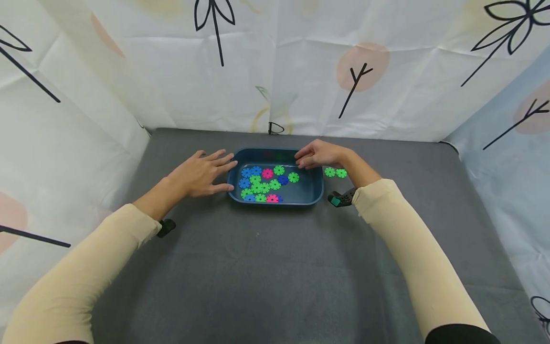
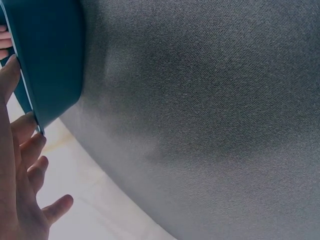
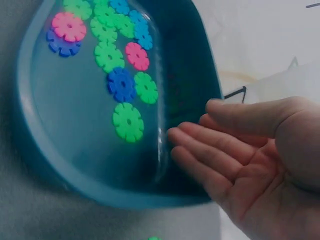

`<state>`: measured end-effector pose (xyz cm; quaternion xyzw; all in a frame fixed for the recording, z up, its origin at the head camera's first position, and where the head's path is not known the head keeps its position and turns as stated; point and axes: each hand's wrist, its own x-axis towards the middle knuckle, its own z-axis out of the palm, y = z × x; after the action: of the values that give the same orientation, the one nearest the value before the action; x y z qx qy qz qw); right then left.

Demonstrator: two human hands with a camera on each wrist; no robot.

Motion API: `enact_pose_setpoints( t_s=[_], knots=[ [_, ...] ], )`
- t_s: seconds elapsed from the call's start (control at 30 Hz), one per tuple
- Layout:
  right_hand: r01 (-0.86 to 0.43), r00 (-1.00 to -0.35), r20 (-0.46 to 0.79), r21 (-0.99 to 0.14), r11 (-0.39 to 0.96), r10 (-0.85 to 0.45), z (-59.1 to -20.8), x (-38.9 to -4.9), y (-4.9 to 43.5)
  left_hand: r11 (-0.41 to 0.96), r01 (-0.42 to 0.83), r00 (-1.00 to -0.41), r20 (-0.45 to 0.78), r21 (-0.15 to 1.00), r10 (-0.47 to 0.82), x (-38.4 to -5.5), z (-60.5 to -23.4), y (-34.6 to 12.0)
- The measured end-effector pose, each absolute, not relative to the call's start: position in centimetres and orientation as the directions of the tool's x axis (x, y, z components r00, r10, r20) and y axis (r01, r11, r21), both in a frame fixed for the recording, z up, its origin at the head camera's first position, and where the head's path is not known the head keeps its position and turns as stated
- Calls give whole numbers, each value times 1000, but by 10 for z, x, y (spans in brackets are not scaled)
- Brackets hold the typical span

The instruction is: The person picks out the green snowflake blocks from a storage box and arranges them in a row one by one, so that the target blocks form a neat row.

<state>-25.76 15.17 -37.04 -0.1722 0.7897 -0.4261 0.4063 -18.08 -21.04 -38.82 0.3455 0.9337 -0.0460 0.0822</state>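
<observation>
A dark blue tray (image 1: 301, 193) stands on the grey table. Inside, mostly toward its left half, lie several notched plastic discs in green (image 3: 128, 122), light blue (image 1: 244, 183), dark blue (image 3: 121, 85) and pink (image 1: 267, 173). My left hand (image 1: 199, 174) is at the tray's left end, fingers spread and extended, fingertips right at the rim (image 2: 25, 85). At the back right corner my right hand (image 1: 320, 154) reaches over the tray. Its fingers (image 3: 210, 150) are loosely bent inside the wall, and nothing shows between them and the thumb.
Two green discs (image 1: 335, 172) lie on the table just right of the tray, beneath the right wrist. Behind the table (image 1: 266, 267) hangs a white patterned cloth (image 1: 301, 62), with more cloth at both sides. Each wrist wears a small dark camera (image 1: 341, 198).
</observation>
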Motion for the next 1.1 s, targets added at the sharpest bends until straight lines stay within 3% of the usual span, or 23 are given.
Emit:
enact_pose_setpoints(
  t_s=[0.17,0.57,1.1],
  knots=[
    [50,-589,-538,-770,637,-604,-376,-255,139,754,656,-746,-181,-32,641,-182,-387,-210],
    [27,-608,-559,-725,689,-564,-383,-251,128,759,650,-750,-184,-27,636,-182,-388,-210],
    [36,-419,-676,-679,733,-606,-381,-239,126,772,635,-759,-191,-7,622,-181,-391,-211]
  ],
)
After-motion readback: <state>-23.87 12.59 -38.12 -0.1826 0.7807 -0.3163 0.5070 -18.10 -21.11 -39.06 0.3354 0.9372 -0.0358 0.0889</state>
